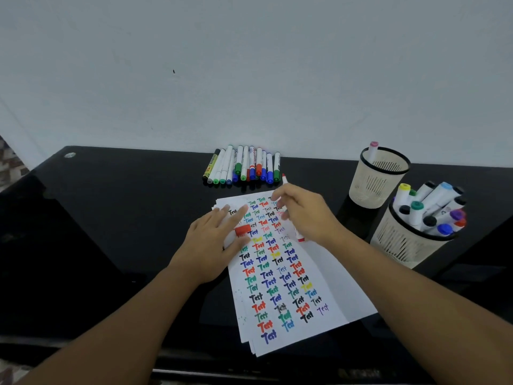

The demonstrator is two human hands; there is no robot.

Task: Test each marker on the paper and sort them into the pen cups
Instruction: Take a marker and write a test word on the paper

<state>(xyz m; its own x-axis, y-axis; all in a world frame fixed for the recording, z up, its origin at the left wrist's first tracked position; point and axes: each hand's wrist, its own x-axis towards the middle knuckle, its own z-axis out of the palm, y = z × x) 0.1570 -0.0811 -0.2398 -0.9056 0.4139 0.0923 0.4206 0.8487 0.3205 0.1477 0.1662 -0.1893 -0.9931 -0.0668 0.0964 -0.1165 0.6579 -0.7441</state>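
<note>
A stack of white paper point(330, 276) covered in coloured "Test" words lies on the black desk point(111, 218). My left hand point(213, 245) rests flat on the sheet's upper left and pinches a red cap point(243, 230) between thumb and forefinger. Over the sheet's upper right, my right hand point(305, 215) grips an uncapped red marker point(284, 178); its red tip points away from me, above the paper's top edge. A row of several capped markers point(244, 165) lies along the wall.
Two beige mesh pen cups stand at the right. The far cup point(379, 179) holds one pink-capped marker point(373, 148). The near cup point(402, 243) is full of several markers. The wall rises right behind the desk.
</note>
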